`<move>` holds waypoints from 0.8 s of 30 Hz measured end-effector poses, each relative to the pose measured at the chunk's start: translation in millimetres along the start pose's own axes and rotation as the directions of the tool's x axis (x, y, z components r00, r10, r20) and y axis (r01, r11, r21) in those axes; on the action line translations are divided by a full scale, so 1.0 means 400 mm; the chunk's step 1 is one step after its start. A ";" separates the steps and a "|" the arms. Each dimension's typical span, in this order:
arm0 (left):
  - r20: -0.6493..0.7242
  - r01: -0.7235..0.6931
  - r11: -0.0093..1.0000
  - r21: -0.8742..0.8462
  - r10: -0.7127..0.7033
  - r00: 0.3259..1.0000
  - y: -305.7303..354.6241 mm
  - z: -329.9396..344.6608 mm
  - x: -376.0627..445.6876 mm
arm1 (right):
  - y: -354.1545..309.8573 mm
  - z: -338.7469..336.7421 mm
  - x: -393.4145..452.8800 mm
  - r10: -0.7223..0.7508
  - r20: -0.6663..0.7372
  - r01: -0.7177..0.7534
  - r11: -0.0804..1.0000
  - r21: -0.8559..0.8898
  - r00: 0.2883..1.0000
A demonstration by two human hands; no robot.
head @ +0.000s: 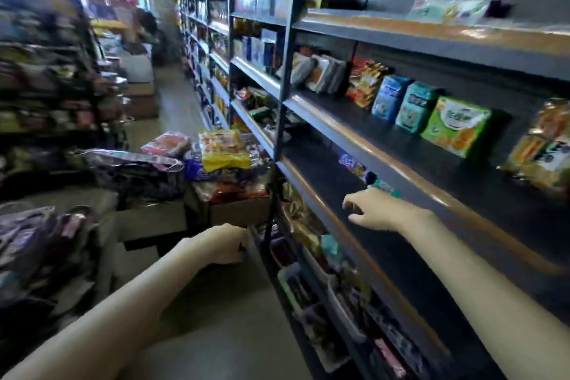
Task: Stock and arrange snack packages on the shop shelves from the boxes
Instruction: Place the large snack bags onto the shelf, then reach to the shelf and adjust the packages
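Dark metal shelves [354,129] run along the right. On the middle shelf stand snack packs: a green pack [456,126], two blue packs [401,102] and an orange-red pack [365,83]. My right hand [374,208] hovers over the lower shelf with relaxed fingers, holding nothing; a small blue-green pack [382,185] lies just behind it. My left hand [226,244] hangs lower, near the shelf post, fingers loosely curled with nothing in them. A cardboard box [237,210] piled with snack bags, a yellow bag [223,149] on top, stands on the floor ahead.
More open boxes and dark bags [135,170] crowd the floor at left, with another stocked rack [46,86] behind them. The aisle floor [175,102] runs toward a bright window. The bottom shelf [324,271] holds trays of mixed packs.
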State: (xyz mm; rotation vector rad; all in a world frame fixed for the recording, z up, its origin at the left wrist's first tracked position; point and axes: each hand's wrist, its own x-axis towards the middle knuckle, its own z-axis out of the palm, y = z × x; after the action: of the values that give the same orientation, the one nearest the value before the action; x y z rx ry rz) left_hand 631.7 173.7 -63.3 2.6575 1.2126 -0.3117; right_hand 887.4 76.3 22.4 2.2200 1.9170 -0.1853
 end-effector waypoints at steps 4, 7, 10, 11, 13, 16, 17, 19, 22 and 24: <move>0.097 0.230 0.973 -0.020 -0.227 0.969 -0.258 0.068 0.098 | -0.061 0.045 0.280 -0.059 0.100 0.055 0.998 0.042 0.993; 0.079 0.326 0.945 -0.028 -0.323 0.943 -0.425 0.083 0.202 | -0.084 0.069 0.495 -0.119 0.115 0.113 0.992 0.061 0.986; 0.011 0.382 0.920 -0.081 -0.383 0.924 -0.565 0.048 0.334 | -0.096 0.081 0.713 -0.144 0.148 0.134 0.988 0.077 0.978; -0.012 0.386 0.917 -0.103 -0.390 0.921 -0.600 0.029 0.379 | -0.100 0.078 0.790 -0.146 0.165 0.138 0.988 0.063 0.975; -0.071 0.367 0.923 -0.116 -0.376 0.924 -0.657 -0.009 0.465 | -0.124 0.057 0.943 -0.160 0.173 0.156 0.987 0.037 0.972; -0.107 0.384 0.916 -0.116 -0.396 0.912 -0.730 -0.032 0.530 | -0.237 0.030 1.132 -0.238 0.173 0.236 0.971 0.035 0.956; -0.104 0.404 0.910 -0.092 -0.412 0.905 -0.761 -0.028 0.540 | -0.290 0.029 1.180 -0.283 0.183 0.280 0.959 0.039 0.942; -0.109 0.465 0.883 -0.057 -0.469 0.877 -0.848 -0.024 0.554 | -0.408 0.031 1.270 -0.382 0.166 0.378 0.924 0.057 0.909; -0.170 0.535 0.835 -0.129 -0.550 0.818 -1.002 -0.033 0.580 | -0.586 0.041 1.399 -0.481 0.082 0.473 0.875 0.099 0.873; -0.207 0.533 0.831 -0.160 -0.556 0.805 -1.104 -0.038 0.616 | -0.695 0.059 1.470 -0.531 0.042 0.526 0.845 0.098 0.846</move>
State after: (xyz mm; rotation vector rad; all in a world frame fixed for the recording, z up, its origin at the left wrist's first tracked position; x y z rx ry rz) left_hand 455.1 638.2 -158.9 2.2555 2.0169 0.0024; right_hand 702.0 674.9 -152.9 1.6389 2.4778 -0.4216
